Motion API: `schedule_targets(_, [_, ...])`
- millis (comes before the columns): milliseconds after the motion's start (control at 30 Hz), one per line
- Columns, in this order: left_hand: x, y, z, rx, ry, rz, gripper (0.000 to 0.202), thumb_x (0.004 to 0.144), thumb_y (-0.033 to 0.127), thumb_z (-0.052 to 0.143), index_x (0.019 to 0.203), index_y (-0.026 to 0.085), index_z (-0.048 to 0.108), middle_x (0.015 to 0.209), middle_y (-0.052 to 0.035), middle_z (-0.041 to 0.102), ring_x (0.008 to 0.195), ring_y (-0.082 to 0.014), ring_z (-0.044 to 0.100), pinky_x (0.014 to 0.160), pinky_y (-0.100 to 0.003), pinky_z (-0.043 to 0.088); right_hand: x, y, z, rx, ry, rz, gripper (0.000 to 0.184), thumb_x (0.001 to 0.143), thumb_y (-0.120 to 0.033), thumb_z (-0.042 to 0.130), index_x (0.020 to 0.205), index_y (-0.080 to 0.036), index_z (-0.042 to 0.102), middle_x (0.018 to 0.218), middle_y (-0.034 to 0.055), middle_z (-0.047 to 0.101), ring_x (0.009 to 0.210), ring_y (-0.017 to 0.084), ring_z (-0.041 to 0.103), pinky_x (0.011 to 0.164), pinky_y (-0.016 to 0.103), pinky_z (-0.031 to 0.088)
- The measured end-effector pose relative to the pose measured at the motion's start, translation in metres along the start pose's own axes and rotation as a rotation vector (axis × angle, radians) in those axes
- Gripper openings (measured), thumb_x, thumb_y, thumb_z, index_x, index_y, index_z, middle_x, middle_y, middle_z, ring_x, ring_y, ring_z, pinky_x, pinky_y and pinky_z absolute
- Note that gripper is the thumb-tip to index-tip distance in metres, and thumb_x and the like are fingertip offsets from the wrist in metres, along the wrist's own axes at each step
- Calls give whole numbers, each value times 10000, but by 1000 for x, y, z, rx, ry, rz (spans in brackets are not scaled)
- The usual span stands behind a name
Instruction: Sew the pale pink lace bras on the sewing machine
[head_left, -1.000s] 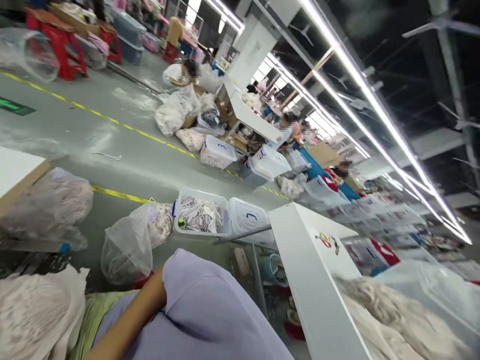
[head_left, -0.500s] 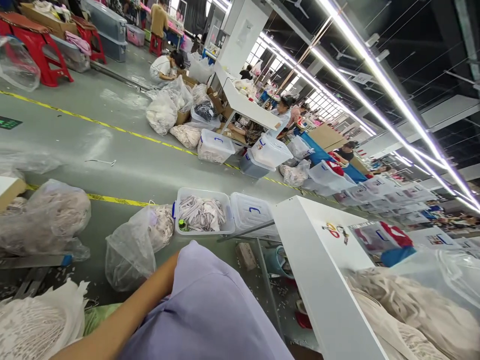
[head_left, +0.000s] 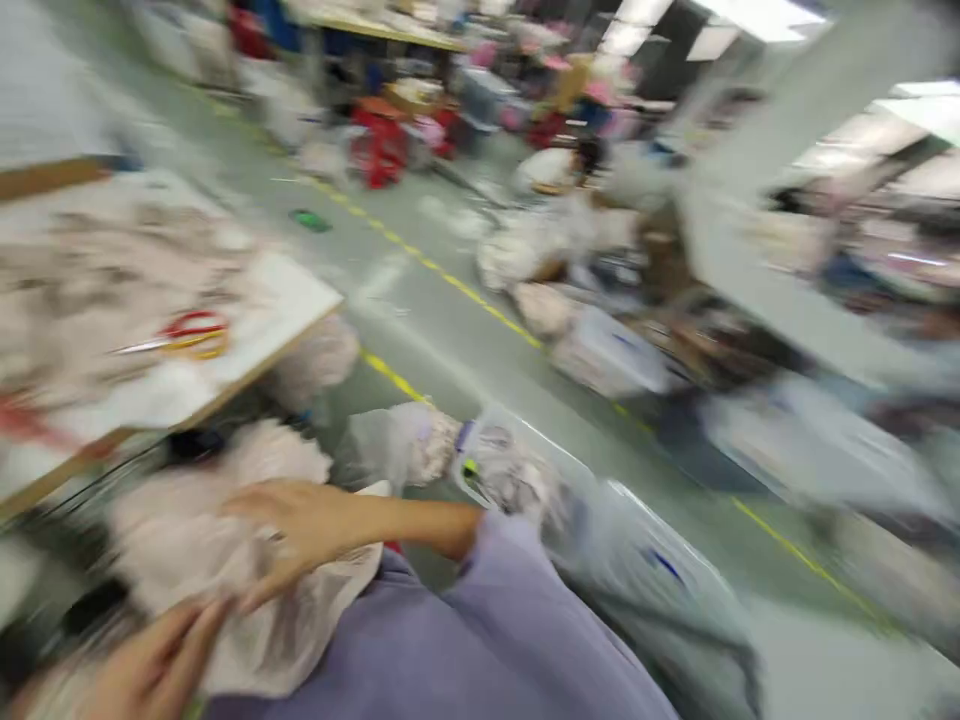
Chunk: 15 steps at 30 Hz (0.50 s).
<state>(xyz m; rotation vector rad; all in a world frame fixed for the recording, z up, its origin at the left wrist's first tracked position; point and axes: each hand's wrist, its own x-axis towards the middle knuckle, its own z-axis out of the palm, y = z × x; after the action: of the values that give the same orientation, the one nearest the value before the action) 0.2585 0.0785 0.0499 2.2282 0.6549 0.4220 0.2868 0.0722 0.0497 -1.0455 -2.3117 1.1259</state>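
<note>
A bundle of thin, pale beige fabric (head_left: 180, 530), partly lace-like, lies in front of me at the lower left. My right hand (head_left: 300, 530) reaches across from the lilac sleeve and rests on top of it, fingers stretched over the cloth and thumb apart. Lower down, my left hand (head_left: 161, 650) has thumb and fingers close together at the fabric's near edge, pinching it as far as the blur shows. The fabric's lower folds hang against my lilac garment (head_left: 450, 640).
Red- and yellow-handled scissors (head_left: 195, 333) lie on a white table (head_left: 296, 290) with beige cloth pieces. Beyond my right arm stand a clear bin (head_left: 555, 440) of scraps and a lidded bin (head_left: 675, 540). A co-worker (head_left: 551, 170) crouches across the aisle.
The view has swung left, bringing the white table and scissors into sight. Both hands now show at the beige fabric; earlier only one forearm was visible, its hand out of frame.
</note>
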Motion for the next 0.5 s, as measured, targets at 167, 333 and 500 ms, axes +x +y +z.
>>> schedule_targets(167, [-160,-34,-113,193,402,-547,496,927,547,550,624,167,449,503,20,328,532,-112,373,522,-244,207,35,-7,27,334,-288,-142,328,889,-490,695,995,-179,699,905,20,715,823,173,654,716,244,463])
schedule_targets(333, [-244,-22,-125,164,580,-729,543,951,495,528,574,162,324,495,35,229,501,-89,263,514,-260,150,65,-34,38,346,-45,-89,263,965,-416,595,1025,-181,696,738,10,673,599,130,567,588,233,414])
schedule_targets(500, [-261,-21,-144,-123,641,-812,495,919,497,590,614,148,418,558,35,374,546,-85,324,517,-228,219,100,-54,38,190,26,-198,306,985,-337,525,1228,-225,674,1060,71,738,753,174,665,708,286,478])
